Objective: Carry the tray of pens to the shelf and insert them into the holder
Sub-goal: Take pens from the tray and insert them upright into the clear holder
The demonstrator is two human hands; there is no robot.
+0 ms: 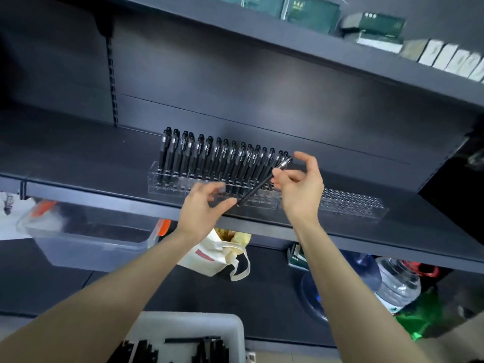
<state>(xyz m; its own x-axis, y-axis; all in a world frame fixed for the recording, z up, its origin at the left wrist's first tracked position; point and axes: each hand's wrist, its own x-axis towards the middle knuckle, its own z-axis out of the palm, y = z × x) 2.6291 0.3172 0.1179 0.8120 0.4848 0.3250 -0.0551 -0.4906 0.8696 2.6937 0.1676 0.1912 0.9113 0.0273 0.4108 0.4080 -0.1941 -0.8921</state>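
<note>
A clear acrylic holder lies along the dark shelf. Its left and middle slots carry several upright black pens; the right end shows bare holes. My right hand pinches one black pen between thumb and fingers near its upper end, and the pen slants down to the left in front of the holder. My left hand is just below, fingers relaxed, with its thumb tip touching the pen's lower end. The white tray, with more black pens in it, sits at the bottom edge.
An upper shelf with green boxes hangs overhead. Under the pen shelf are a clear plastic bin at left, a cream tote bag in the middle, and bottles and a green bag at right.
</note>
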